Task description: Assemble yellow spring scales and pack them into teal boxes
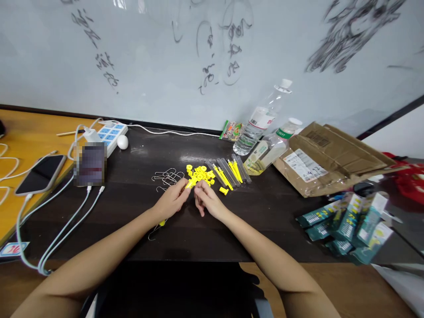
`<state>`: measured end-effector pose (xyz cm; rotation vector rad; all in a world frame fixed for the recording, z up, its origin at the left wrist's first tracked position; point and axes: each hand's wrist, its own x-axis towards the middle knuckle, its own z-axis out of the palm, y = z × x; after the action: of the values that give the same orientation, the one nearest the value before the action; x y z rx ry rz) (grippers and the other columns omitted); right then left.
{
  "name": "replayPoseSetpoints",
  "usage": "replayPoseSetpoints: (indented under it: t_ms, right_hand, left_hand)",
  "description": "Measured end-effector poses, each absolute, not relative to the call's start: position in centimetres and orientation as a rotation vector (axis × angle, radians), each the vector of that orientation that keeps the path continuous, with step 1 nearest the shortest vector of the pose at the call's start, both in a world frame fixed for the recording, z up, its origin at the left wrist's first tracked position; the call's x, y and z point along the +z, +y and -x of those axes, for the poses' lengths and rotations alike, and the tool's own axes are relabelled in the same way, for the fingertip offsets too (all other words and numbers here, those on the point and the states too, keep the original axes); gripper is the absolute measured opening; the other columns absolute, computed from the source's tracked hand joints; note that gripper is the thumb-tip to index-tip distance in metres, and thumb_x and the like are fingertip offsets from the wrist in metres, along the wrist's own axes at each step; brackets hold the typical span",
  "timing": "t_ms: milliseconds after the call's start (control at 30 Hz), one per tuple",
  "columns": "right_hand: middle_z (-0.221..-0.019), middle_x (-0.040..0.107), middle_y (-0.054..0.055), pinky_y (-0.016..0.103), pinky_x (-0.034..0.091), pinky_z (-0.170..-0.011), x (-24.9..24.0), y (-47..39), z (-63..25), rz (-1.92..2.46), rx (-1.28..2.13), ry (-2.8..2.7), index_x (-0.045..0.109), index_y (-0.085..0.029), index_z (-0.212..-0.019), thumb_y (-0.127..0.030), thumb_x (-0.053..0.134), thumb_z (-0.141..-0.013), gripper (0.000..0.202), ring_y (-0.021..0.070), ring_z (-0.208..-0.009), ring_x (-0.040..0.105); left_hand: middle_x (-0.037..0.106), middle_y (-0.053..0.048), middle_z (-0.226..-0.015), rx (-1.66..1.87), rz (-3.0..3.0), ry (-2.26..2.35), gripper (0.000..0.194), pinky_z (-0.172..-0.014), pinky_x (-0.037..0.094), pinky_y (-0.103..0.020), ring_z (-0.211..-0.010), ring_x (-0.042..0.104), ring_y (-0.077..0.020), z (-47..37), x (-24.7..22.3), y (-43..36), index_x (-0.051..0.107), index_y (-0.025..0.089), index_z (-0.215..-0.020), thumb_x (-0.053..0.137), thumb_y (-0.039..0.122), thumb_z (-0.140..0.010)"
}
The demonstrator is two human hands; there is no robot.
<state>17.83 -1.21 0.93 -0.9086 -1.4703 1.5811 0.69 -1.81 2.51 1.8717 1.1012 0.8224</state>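
Observation:
My left hand [172, 196] pinches a small yellow plastic piece [190, 184] between thumb and fingertips. Close beside it, my right hand [208, 199] has its fingers curled together; whatever they hold, if anything, is hidden. Just beyond both hands lies a pile of small yellow plastic parts [201, 171], with a single yellow part [223, 191] apart to the right. Bent metal wire hooks [168, 176] lie in a tangle left of the pile. Right of it are clear plastic tubes [228, 170] and slim yellow sticks [236, 170]. Under my left wrist is another yellow piece [162, 223] with a wire.
Two plastic bottles, one with water [256, 123] and one with yellowish liquid [270, 148], stand by a snack packet [231, 130]. A cardboard parcel [318, 159] and green boxes [347, 223] lie right. A power strip [112, 134], phone [41, 174] and cables are left.

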Motion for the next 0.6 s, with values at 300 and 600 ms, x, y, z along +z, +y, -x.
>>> replayPoseSetpoints:
  t_ms: [300,600]
  right_hand:
    - [-0.054,0.034,-0.011,0.013,0.024,-0.030,1.5,-1.6,-17.5,0.869,1.935,-1.064,0.036,-0.023,-0.078,-0.040,0.052,-0.081,0.024,0.0050,-0.036,0.029]
    - [-0.055,0.041,-0.010,0.013,0.018,-0.028,1.9,-2.0,-17.7,0.715,2.168,-0.970,0.044,-0.021,-0.078,-0.041,0.057,-0.085,0.025,0.0030,-0.032,0.026]
  left_hand:
    - [0.064,-0.005,-0.086,0.601,-2.356,1.284,0.030,-0.064,0.041,-0.027,-0.071,0.062,-0.0197,0.1,2.7,-1.1,0.050,0.019,-0.111,0.028,0.035,-0.096]
    - [0.061,-0.011,-0.125,0.725,-2.451,1.294,0.040,-0.085,0.047,-0.031,-0.104,0.062,-0.0219,0.4,1.9,-0.9,0.045,0.018,-0.130,0.029,0.032,-0.096]
